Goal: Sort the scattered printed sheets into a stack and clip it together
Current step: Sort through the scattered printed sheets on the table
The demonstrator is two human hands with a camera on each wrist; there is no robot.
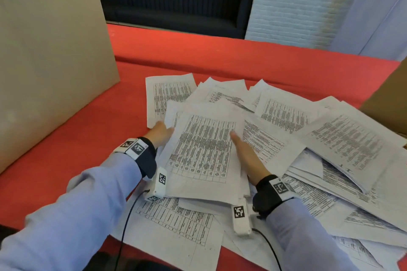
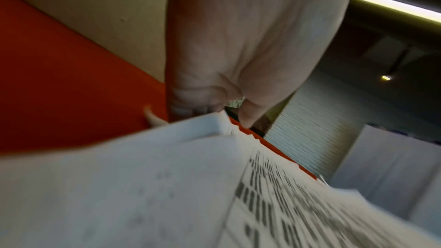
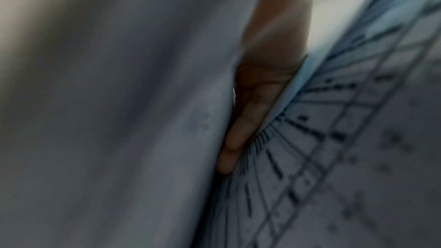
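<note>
Printed sheets (image 1: 352, 149) with tables of text lie scattered and overlapping on the red table (image 1: 88, 130). In the middle, both hands hold a small gathered stack (image 1: 204, 156) tilted a little above the pile. My left hand (image 1: 161, 133) grips its left edge; the left wrist view shows the fingers (image 2: 190, 101) curled at the stack's (image 2: 167, 186) corner. My right hand (image 1: 244, 152) pinches the right edge, thumb on the top sheet. The right wrist view shows its fingers (image 3: 238, 129) slid under the stack (image 3: 119, 120), above a printed sheet (image 3: 346, 139). No clip is in view.
A tall cardboard box (image 1: 50, 50) stands on the table at the left. Another box's corner (image 1: 389, 99) is at the right edge. More sheets (image 1: 176, 226) lie near the front edge under my wrists. A dark sofa (image 1: 176, 6) and a white brick column (image 1: 297, 6) are behind the table.
</note>
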